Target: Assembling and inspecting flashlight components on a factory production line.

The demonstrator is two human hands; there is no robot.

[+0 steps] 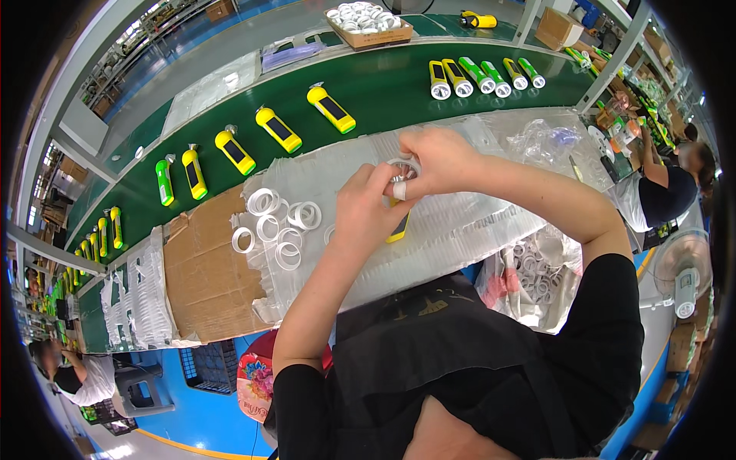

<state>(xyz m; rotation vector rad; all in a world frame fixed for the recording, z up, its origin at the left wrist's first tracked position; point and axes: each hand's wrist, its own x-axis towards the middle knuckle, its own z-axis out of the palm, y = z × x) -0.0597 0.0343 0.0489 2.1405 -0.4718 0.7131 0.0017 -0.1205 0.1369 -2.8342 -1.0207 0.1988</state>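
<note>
Green and long, the belt [406, 84] bends across a big, busy room with a blue floor [165, 429]. On it, near the far left of the middle, one green light [164, 182] and four yellow lights [277, 129] lie spread out. To the right, six more lights [477, 75] lie close together in a row. Behind the belt is a brown box [383, 40] full of white rings.

In front of the belt lie a flat piece of brown cardboard [207, 268] and a crinkly, see-through sheet [468, 222]. Some loose white rings [267, 215] sit on the sheet, left of the hands.

The left hand [368, 198] and the right hand [441, 162] meet over the sheet. Their fingers are curled and grasp the round front of a yellow light [397, 231]. Its yellow end pokes out below the left hand. I cannot tell just where each fingertip presses.

Below the sheet, on the right, a white sack [567, 280] holds many more rings. A fan [685, 291] stands at the far right, near another person [667, 188].
</note>
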